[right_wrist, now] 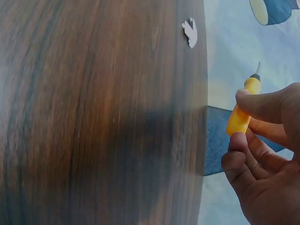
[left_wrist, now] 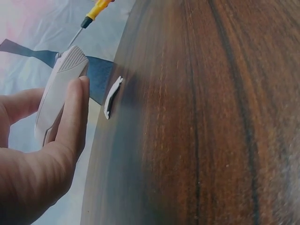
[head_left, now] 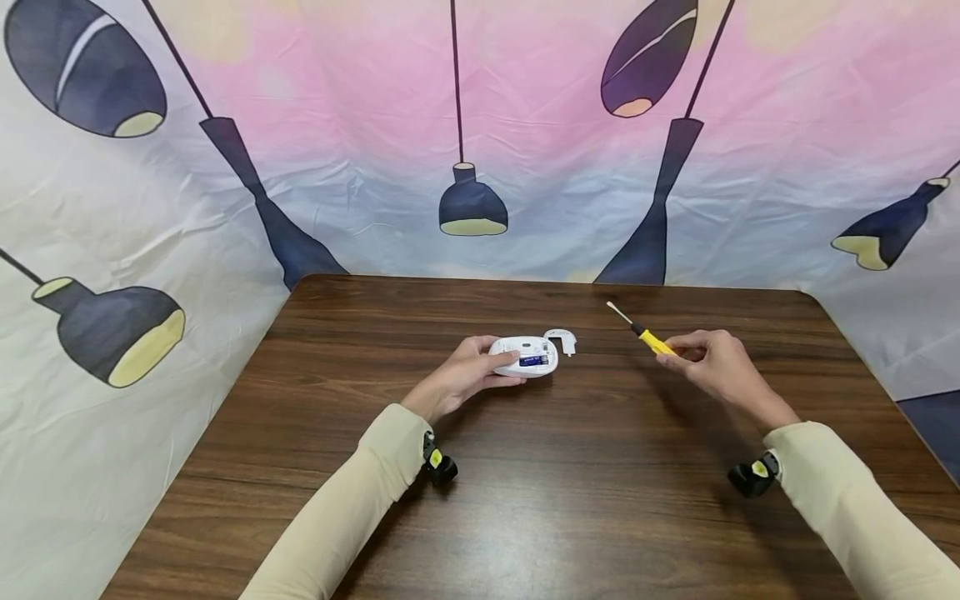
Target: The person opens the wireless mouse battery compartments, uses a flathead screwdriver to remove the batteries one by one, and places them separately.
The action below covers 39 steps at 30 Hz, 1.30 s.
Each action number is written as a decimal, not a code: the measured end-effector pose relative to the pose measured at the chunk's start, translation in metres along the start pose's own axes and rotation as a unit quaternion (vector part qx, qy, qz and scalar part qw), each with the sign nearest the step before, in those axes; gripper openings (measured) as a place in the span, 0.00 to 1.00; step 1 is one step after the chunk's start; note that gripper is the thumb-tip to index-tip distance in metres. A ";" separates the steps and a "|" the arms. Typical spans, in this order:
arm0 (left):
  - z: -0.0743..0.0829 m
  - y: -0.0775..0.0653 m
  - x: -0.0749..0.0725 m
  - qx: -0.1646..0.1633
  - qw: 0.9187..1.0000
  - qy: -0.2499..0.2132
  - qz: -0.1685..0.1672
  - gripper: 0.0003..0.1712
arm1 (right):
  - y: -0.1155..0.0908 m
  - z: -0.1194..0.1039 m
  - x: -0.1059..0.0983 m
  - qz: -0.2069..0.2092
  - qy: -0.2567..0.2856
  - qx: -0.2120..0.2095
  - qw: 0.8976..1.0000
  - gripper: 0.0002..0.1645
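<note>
A white computer mouse (head_left: 510,368) is gripped in my left hand (head_left: 461,375), underside up, with the thumb across it. Its battery bay is uncovered and a blue battery (head_left: 533,361) lies inside. In the left wrist view the mouse (left_wrist: 63,91) is seen edge-on, fingers along its side. My right hand (head_left: 716,367) pinches a screwdriver (head_left: 654,341) by its yellow handle, the metal tip pointing up and left, apart from the mouse. The right wrist view shows the thumb on the screwdriver handle (right_wrist: 239,121). Beyond the mouse, a white battery cover (head_left: 567,337) lies on the table.
The brown wooden table (head_left: 525,500) spreads under both hands. Behind its far edge hangs a cloth backdrop (head_left: 375,192) printed with lamps. A small black device is strapped at each wrist, beside the cream sleeves (head_left: 337,508).
</note>
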<state>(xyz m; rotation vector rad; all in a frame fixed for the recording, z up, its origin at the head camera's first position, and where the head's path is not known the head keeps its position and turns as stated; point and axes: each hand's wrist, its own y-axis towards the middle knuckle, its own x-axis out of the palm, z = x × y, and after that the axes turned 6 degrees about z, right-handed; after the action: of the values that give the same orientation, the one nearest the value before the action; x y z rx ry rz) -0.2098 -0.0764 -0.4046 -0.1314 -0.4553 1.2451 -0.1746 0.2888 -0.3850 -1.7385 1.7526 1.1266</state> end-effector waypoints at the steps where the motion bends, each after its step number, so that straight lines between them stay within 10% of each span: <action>1: 0.000 0.000 0.000 0.001 1.000 0.000 -0.001 0.30 | 0.000 0.001 -0.001 0.000 -0.003 0.002 1.000 0.15; 39: -0.002 0.001 0.001 -0.009 1.000 0.000 -0.009 0.28 | -0.009 0.023 0.026 -0.018 0.003 0.164 0.986 0.16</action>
<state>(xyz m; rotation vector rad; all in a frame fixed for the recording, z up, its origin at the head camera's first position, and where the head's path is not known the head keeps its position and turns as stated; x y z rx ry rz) -0.2091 -0.0749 -0.4068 -0.1427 -0.4668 1.2230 -0.1748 0.2916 -0.4214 -1.5657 1.7851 0.7655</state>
